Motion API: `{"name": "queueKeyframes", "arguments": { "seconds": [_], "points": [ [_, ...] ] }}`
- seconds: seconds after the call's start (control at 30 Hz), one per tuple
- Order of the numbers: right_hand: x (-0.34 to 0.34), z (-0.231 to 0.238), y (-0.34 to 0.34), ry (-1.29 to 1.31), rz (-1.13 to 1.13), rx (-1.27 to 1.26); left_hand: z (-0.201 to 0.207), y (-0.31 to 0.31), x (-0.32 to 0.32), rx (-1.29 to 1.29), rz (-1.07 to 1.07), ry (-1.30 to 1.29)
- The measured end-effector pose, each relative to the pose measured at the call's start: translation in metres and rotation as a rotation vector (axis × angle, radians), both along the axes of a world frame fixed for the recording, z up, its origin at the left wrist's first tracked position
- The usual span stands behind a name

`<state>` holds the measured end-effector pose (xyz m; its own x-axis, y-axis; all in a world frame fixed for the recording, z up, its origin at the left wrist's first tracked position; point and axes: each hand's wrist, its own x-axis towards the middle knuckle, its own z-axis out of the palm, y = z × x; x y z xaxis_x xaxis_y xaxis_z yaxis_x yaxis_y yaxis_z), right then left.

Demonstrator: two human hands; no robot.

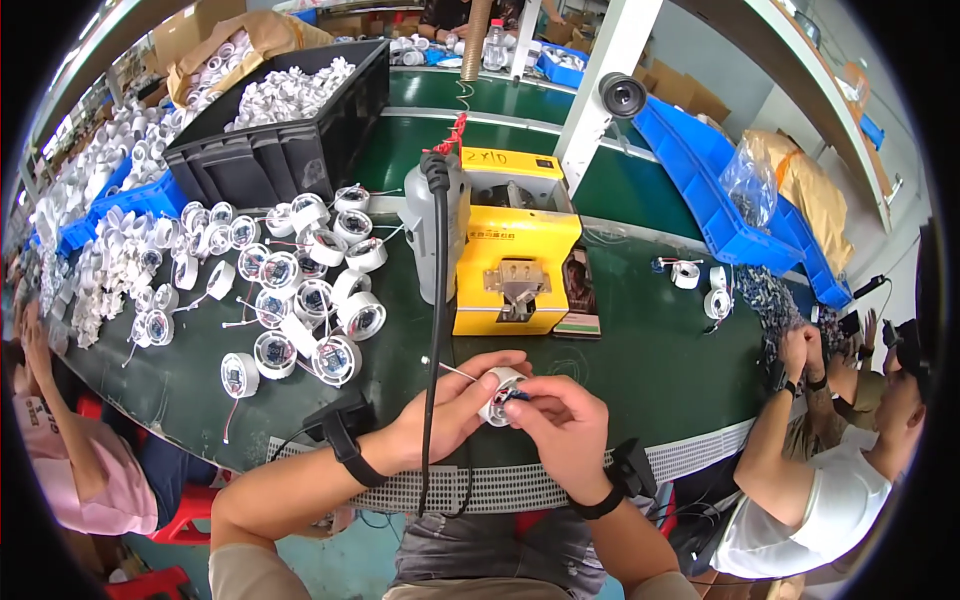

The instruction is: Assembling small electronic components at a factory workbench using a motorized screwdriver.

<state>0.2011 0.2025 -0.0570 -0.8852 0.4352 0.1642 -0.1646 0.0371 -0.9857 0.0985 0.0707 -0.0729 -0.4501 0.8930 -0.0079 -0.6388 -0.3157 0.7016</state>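
Note:
Close to the bench's front edge, my left hand [455, 405] grips a round white plastic housing [499, 396] by its side. A white wire with a small plug sticks out of it to the left. My right hand [563, 420] pinches a small dark blue circuit board [517, 395] at the housing's open face; whether the board sits inside cannot be made out. Just beyond my hands stands a yellow machine [515, 265] with a metal fixture on its front. A black cable [436, 300] hangs in front of my left wrist.
Several white housings with boards and wires [290, 290] spread over the green bench at left. Behind them stands a black crate [290, 140] of small white parts. Blue trays [715, 190] stand at right, near a pile of small dark parts [775, 305]. Co-workers sit on both sides.

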Motion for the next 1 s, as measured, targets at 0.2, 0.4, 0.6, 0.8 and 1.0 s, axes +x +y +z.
{"name": "queueKeyframes", "arguments": {
  "seconds": [0.2, 0.4, 0.6, 0.8, 1.0],
  "points": [
    [0.004, 0.001, -0.001, -0.054, -0.006, 0.124, -0.004, -0.003, 0.003, 0.049, -0.008, 0.020],
    [-0.003, -0.002, 0.001, 0.133, -0.206, 0.665, 0.004, -0.005, 0.005, 0.059, -0.061, -0.010],
    [-0.012, -0.006, 0.017, 0.014, 0.058, 0.407, -0.003, -0.006, -0.001, -0.195, -0.004, 0.454],
    [-0.084, 0.038, -0.016, 0.340, -0.261, 0.694, -0.007, -0.010, -0.010, -0.285, 0.089, 0.266],
    [-0.125, 0.029, -0.032, 0.353, -0.162, 0.525, 0.000, -0.015, -0.016, -0.295, 0.112, 0.104]
  ]
}}
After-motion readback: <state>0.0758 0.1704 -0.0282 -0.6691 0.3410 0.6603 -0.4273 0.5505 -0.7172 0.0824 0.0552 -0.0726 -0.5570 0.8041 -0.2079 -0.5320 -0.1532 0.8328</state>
